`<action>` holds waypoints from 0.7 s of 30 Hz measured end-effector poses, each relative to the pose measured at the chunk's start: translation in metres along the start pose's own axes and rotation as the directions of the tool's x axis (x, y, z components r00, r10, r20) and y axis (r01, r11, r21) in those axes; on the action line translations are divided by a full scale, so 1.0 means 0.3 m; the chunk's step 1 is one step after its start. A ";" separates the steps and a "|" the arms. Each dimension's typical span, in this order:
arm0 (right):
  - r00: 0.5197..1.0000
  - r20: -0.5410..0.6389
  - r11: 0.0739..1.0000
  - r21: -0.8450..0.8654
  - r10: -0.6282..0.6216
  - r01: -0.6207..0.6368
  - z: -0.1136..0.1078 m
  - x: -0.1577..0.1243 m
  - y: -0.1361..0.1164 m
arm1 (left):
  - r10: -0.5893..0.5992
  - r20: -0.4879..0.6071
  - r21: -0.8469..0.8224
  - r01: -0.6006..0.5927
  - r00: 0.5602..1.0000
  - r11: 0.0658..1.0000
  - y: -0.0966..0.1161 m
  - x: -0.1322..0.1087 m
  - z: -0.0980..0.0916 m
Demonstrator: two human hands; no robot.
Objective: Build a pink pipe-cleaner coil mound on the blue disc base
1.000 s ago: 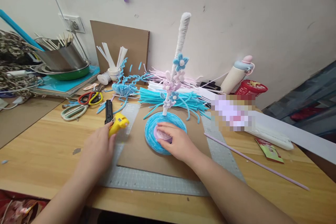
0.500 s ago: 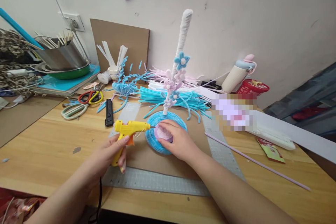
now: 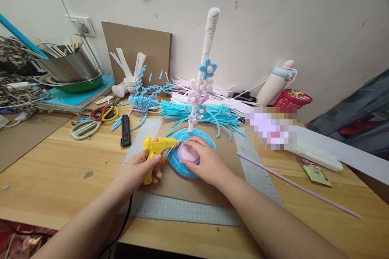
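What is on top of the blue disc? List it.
On the blue disc sits a lilac coil, held by the right hand. Whatever lies under the coil or behind that hand is covered.

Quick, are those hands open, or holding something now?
Left hand: closed around a yellow plastic glue gun.
Right hand: holding a round, fuzzy lilac coil.

At the far edge of the round blue chenille disc (image 3: 176, 160), a white fuzzy stem (image 3: 206, 50) bars passage — open room to the right, above the brown cardboard sheet (image 3: 230, 162); leftward, the yellow plastic glue gun (image 3: 158, 144) obstructs.
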State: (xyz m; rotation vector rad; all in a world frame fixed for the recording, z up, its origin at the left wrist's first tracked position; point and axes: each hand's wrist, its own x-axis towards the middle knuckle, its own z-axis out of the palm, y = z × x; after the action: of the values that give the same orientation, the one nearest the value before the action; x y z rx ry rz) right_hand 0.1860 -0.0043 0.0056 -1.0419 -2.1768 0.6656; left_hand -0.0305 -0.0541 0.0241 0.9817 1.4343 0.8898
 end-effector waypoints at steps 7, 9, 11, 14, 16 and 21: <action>1.000 0.012 1.000 -0.012 0.012 -0.012 -0.004 0.003 -0.003 | -0.019 0.043 0.089 0.015 0.999 0.996 0.037 0.021 -0.012; 1.000 0.013 1.000 -0.007 0.013 -0.013 -0.006 0.005 -0.005 | -0.023 0.029 0.131 0.019 0.999 0.991 0.045 0.022 -0.016; 1.000 0.013 1.000 0.000 0.009 -0.009 -0.007 0.006 -0.006 | -0.015 0.042 0.157 0.008 0.999 0.988 0.054 0.021 -0.018; 1.000 0.014 1.000 0.005 0.007 -0.007 -0.007 0.005 -0.005 | 0.008 0.083 0.167 -0.022 0.996 0.986 0.061 0.018 -0.020; 1.000 0.015 1.000 0.010 0.004 -0.004 -0.006 0.004 -0.002 | 0.021 0.093 0.155 -0.035 0.995 0.987 0.055 0.020 -0.020; 1.000 0.009 1.000 0.014 -0.002 0.002 -0.005 0.002 0.004 | 0.053 0.071 0.120 -0.061 0.996 0.991 0.031 0.027 -0.015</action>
State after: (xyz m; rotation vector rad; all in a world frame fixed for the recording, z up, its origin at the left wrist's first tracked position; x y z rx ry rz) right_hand 0.1873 -0.0028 0.0060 -1.0316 -2.1778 0.6850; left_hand -0.0344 -0.0432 0.0300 1.1388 1.4217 0.8098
